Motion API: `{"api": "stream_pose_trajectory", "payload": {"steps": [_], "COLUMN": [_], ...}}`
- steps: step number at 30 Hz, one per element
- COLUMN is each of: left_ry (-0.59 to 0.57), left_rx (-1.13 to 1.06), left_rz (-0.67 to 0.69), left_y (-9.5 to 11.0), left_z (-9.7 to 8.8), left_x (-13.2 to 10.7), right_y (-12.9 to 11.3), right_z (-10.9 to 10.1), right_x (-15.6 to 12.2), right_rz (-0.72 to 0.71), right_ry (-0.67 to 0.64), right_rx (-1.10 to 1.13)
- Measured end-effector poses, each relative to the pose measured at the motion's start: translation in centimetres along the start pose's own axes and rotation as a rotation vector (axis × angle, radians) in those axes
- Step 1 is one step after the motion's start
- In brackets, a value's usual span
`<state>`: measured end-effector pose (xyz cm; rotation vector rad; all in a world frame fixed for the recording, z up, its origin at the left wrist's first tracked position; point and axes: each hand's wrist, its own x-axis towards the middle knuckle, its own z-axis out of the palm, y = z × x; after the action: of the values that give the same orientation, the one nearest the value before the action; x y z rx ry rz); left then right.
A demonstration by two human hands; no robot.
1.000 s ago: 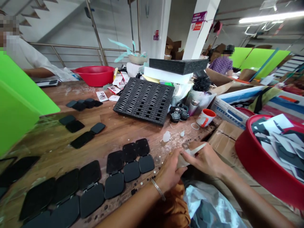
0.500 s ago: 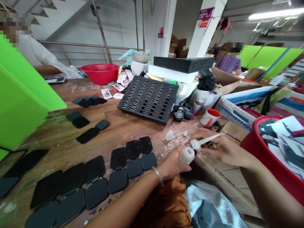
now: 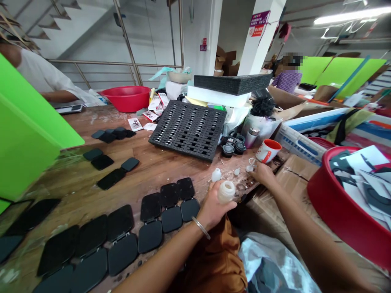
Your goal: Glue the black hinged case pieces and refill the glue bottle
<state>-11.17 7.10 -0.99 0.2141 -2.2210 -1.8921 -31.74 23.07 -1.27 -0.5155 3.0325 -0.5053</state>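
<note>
- By the near edge of the counter (image 3: 142, 154), left hand (image 3: 213, 208) had its grip round an uncapped bottle (image 3: 226, 193).
- Looked light, kinda squeezy; mid-body seemed safest.
- Right hand (image 3: 263, 174) at a white piece (image 3: 249, 167), couldn't tell if pinched.

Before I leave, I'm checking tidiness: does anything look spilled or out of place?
Yes: pale residue and dark specks mark the tabletop near the bottle in the left hand; left of the black tray, it looks cleaner.

You have one open plastic bottle (image 3: 226, 193), one orange-rimmed mug (image 3: 265, 154) and one slotted black tray (image 3: 186, 130). Your nearest row counts six hinged black cases (image 3: 149, 237), twelve panels. Two small translucent pieces (image 3: 216, 175) stand beyond the bottle; rear dark pieces (image 3: 108, 136) cannot be counted reliably.
</note>
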Motion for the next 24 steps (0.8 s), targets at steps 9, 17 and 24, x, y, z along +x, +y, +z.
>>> {"api": "stream_pose_trajectory", "payload": {"steps": [9, 17, 24], "left_ry": [0.152, 0.112, 0.326], "left_rx": [0.028, 0.178, 0.601], "left_rz": [-0.032, 0.105, -0.114], "left_y": [2.1, 2.7, 0.9], "left_z": [1.8, -0.4, -2.6], "left_x": [0.7, 2.2, 5.6], "right_y": [-4.5, -5.3, -3.1], "right_z": [-1.6, 0.4, 0.6], "right_x": [-10.9, -9.9, -7.4], "right_rz": [-0.599, -0.375, -0.328], "right_ry": [-0.281, -0.039, 0.022], "right_rx": [0.807, 0.955, 0.879]}}
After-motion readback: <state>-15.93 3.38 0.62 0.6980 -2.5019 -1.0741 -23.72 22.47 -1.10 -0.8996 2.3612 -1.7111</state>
